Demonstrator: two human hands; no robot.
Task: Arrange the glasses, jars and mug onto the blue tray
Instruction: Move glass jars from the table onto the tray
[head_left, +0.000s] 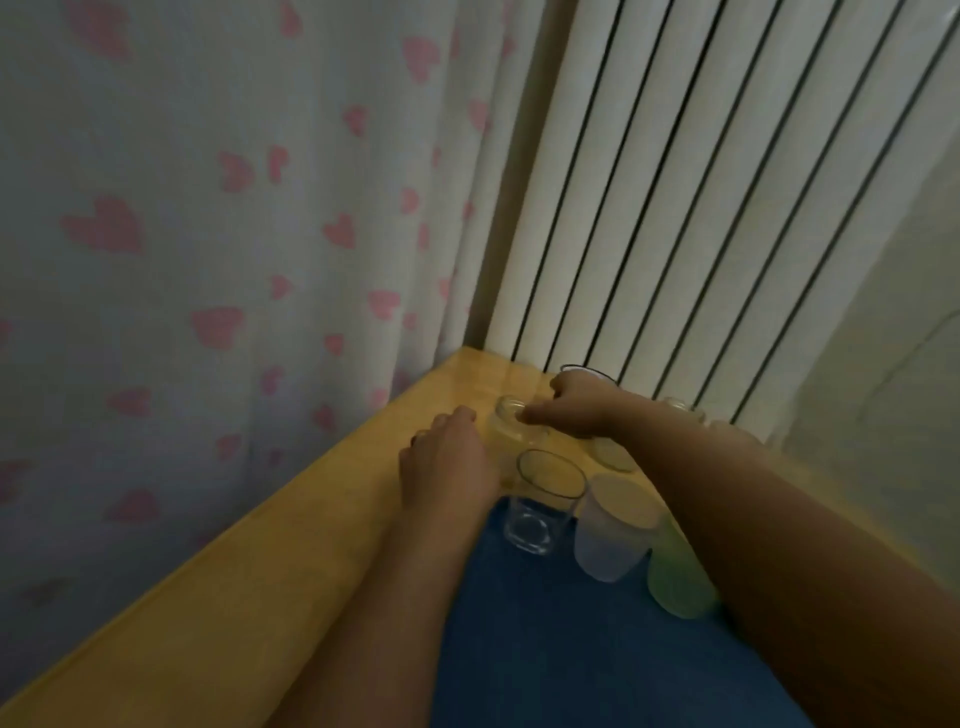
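1. Blue tray (545, 649) lies on the wooden table (234, 571), close to the body. 3 vessels stand along its far edge in a row: a clear glass (540, 504), a frosted pale tumbler (613, 530) and a green tumbler (675, 577). Row placement likely saves the near tray floor for later pieces.
2. Right hand (574, 408) reaches over the row, fingertips pinching the rim of a clear jar (511, 431) still on bare wood beyond the tray.
3. Left hand (447, 462) sits against the jar's near side, fingers curled; whether it grips or only steadies the jar, cannot tell. 2-handed hold suggests caution with glass.
4. More glassware (680, 408) waits at the back by the radiator (727, 208); details blurred.
5. Room: heart-print curtain (208, 234) hems the table's left edge, radiator closes the back. Open tray floor lies nearest the person, so the jar's easiest route, by my reckoning, is up and over the row.
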